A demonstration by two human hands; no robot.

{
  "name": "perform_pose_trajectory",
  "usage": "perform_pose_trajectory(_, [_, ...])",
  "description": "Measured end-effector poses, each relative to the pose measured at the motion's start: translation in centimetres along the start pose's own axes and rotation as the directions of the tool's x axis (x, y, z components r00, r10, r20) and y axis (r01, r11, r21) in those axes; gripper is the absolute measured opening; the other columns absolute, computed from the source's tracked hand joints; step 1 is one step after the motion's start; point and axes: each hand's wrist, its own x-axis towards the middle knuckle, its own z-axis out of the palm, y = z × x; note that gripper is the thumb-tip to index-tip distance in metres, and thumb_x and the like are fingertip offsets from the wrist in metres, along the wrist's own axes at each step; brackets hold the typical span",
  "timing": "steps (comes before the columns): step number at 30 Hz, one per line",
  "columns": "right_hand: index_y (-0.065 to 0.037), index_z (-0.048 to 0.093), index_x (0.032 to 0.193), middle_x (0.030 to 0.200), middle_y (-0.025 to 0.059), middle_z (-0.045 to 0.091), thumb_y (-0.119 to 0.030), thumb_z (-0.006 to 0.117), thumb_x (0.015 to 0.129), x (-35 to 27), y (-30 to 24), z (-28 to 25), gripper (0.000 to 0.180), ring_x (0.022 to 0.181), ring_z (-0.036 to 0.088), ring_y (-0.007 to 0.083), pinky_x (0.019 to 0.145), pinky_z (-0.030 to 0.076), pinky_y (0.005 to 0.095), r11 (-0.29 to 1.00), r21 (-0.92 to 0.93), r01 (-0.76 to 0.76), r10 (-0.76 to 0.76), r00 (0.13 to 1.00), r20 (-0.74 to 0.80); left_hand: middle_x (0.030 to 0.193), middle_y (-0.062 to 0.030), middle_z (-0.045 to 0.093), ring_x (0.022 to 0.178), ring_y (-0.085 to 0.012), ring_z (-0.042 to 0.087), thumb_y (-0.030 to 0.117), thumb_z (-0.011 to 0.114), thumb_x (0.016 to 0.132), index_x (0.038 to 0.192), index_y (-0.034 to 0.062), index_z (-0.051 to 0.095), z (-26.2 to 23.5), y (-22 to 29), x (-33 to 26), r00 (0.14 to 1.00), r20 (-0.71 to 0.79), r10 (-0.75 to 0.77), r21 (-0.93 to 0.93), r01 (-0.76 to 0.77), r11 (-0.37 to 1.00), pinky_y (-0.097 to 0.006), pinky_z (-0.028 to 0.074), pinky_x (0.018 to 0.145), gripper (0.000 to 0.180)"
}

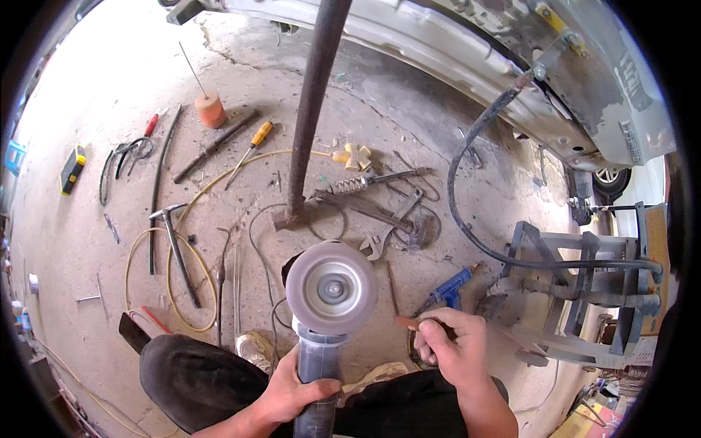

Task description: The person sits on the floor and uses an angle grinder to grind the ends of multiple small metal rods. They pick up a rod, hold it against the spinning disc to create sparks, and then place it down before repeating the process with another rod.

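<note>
My left hand is wrapped round the dark body of an angle grinder, held upright before my knees. Its round grey disc faces up toward me; whether it spins I cannot tell. To the right of the disc, my right hand is closed in a pinch on a small reddish-brown flat piece. The piece points toward the grinder and is apart from the disc. Just beyond my right hand lies a blue tool with a pistol grip on the floor.
A dark metal post rises beyond the grinder. Around its foot lie an adjustable wrench and a spring-wrapped rod. At left are a hammer, a yellow-handled screwdriver and a looped yellow hose. A metal frame with a black hose stands right.
</note>
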Motion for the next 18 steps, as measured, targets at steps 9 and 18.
perform_pose_trajectory(9, [0.003, 0.059, 0.073, 0.053, 0.0010, 0.053, -0.012, 0.059, 0.094, -0.9, 0.2, -0.3, 0.026, 0.043, 0.046, 0.0047, 0.040, 0.034, 0.0217, 0.989, 0.145, 0.013, -0.009, 1.000, -0.029, 0.089, -0.0085, 0.061, 0.076, -0.0155, 0.064, 0.012, 0.074, 0.075, 0.121, -0.0040, 0.042, 1.8, -1.0, 0.4, 0.998, 0.054, 0.022, 0.061, -0.026, 0.998, -0.030, 0.052, 0.071, 0.058])
perform_pose_trajectory(18, [0.002, 0.059, 0.069, 0.050, -0.0008, 0.052, -0.011, 0.059, 0.092, -0.3, 0.2, 0.1, 0.027, 0.042, 0.045, 0.0037, 0.039, 0.032, 0.0214, 0.998, 0.069, -0.014, 0.015, 1.000, -0.018, 0.089, -0.0088, 0.060, 0.076, -0.0151, 0.063, 0.012, 0.073, 0.076, 0.123, -0.0039, 0.041, 2.1, -1.0, 0.4, 0.999, 0.051, 0.004, 0.061, -0.008, 0.998, -0.030, 0.052, 0.071, 0.060])
